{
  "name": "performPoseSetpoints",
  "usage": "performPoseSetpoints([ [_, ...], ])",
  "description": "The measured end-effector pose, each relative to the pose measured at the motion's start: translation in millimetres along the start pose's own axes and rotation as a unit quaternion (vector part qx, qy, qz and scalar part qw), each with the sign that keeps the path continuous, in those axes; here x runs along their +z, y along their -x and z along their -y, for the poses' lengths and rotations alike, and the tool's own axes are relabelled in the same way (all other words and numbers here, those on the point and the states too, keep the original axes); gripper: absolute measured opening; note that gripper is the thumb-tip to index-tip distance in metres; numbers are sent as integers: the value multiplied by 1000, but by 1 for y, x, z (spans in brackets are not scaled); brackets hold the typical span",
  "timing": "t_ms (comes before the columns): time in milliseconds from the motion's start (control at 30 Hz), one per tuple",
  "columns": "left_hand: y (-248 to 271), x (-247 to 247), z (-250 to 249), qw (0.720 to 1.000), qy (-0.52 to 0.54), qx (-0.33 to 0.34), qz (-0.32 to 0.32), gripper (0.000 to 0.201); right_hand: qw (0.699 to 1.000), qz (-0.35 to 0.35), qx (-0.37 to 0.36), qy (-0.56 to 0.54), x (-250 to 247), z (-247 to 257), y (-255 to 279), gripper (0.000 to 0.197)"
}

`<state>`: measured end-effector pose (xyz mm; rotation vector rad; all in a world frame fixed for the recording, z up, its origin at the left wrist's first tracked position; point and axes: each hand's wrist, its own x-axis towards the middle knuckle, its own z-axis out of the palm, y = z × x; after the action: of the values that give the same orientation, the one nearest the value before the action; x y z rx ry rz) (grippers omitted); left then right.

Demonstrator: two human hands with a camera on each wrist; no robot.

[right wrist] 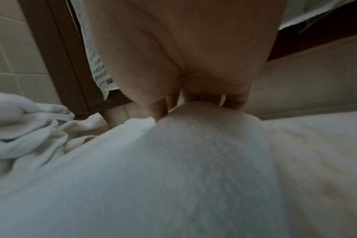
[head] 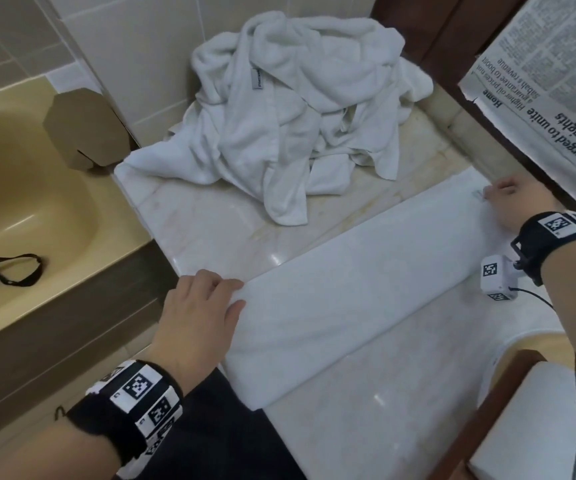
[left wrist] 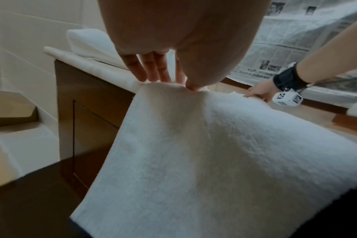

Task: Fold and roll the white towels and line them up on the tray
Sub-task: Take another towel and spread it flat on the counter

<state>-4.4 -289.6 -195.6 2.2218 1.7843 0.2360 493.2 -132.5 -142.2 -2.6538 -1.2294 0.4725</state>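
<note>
Your folded towel [head: 355, 282] lies as a long white band slanting across the marble worktop [head: 210, 230], its near end hanging just over the front edge toward you. Your left hand [head: 198, 313] pinches the near left corner, thumb on top and the other fingers [left wrist: 151, 69] extended beyond the fold. Your right hand [head: 503, 207] grips the far end, fingers curled over the towel's edge beside the newspaper [head: 549, 74] on the wall. The hands sit well apart, one at each end, with the towel stretched between them. Behind it, a crumpled pile of towels [head: 297, 116] rests against the tiled wall. At your lower right, a wooden tray [head: 508, 389] edge shows with something white in it.
</note>
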Motion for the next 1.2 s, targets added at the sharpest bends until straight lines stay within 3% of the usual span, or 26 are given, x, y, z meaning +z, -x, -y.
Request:
performPoseSetpoints([
  [100,-1,3,-11,998,3,50,-29,37,999,-20,-16,30,4,10,7,37],
  [167,-8,11,-25,994,27,102,-24,37,997,40,-36,54,16,24,23,49],
  [300,-25,30,-48,984,21,166,64,52,976,172,-79,112,59,44,69,92],
  [400,-27,31,-45,974,-15,188,125,73,968,177,-65,165,72,36,72,112],
  [467,-26,27,-45,966,-44,194,167,99,970,162,-48,175,65,26,54,119],
  [567,-27,18,-52,956,-65,188,214,136,967,174,-51,181,46,16,30,116],
  [633,-28,15,-56,954,-75,188,221,148,969,176,-55,163,35,22,33,108],
  [733,-28,14,-57,957,-58,185,218,152,977,177,-52,111,34,40,86,109],
  [833,-28,16,-56,957,-49,191,211,145,957,259,-79,103,60,54,162,124],
  [900,-28,17,-53,957,-38,202,203,136,947,282,-87,127,75,50,181,128],
  [1000,-31,16,-50,955,-36,219,199,128,952,267,-90,124,64,35,144,128],
  [1200,-37,16,-57,953,-44,220,206,134,949,236,-82,190,13,11,58,122],
])
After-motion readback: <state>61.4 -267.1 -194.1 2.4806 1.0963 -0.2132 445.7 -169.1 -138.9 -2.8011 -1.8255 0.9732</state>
